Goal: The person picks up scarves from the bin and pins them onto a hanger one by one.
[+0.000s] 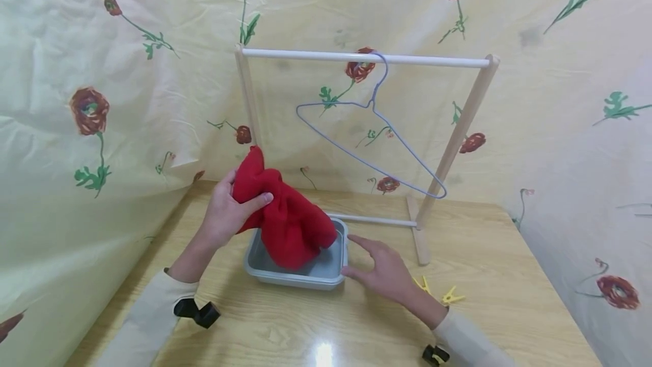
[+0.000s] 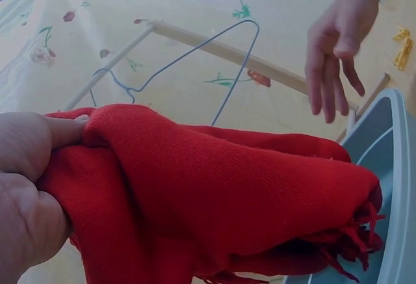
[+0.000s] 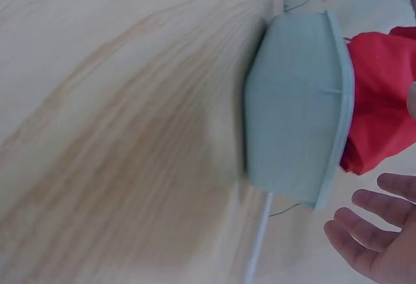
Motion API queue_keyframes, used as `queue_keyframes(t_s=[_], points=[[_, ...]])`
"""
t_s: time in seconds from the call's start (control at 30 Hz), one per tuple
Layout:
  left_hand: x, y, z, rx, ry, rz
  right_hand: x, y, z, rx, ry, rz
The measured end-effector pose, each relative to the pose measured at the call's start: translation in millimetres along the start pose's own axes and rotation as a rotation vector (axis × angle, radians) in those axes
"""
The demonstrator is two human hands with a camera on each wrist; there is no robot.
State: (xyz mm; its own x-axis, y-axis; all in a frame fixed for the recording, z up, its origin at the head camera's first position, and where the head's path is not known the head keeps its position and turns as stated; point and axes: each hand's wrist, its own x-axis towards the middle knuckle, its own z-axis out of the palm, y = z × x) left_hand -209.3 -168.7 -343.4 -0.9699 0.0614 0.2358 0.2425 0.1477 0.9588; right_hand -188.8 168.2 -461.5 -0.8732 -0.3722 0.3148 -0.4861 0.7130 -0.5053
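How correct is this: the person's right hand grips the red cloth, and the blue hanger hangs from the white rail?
One mistake: the head view shows the left hand gripping the red cloth, while the right hand holds nothing. The blue hanger does hang from the white rail.

no readable text, no legible labels, brands, numbers or signs

Looks like matt, finely ribbed cloth in the red fabric (image 1: pixel 295 214), with a rough, stringy fringe. Passes for smooth, low-sheen plastic in the grey-blue basin (image 1: pixel 295 283) and plastic too in the yellow clips (image 1: pixel 452 295). Shows pale, matt wood in the upright (image 1: pixel 463 120), smooth white finish on the top rod (image 1: pixel 316 55), glossy wood grain across the tabletop (image 1: pixel 377 333), creased, faintly shiny sheeting in the flowered backdrop (image 1: pixel 168 89)
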Motion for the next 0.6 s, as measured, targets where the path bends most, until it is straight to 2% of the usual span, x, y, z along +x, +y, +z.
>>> queue_keyframes(t_s=[0.27,0.43,0.6], points=[[2.5,4.3,1.0,-0.031,0.000,0.015,-0.8,-16,-26,0.036,0.075,-0.070],[3.8,11.2,1.1,-0.031,0.006,0.036,2.2,-28,-51,0.091,0.133,-0.128],[3.5,19.1,2.4,-0.028,0.011,0.045,8.0,-40,-78,0.146,0.167,-0.137]])
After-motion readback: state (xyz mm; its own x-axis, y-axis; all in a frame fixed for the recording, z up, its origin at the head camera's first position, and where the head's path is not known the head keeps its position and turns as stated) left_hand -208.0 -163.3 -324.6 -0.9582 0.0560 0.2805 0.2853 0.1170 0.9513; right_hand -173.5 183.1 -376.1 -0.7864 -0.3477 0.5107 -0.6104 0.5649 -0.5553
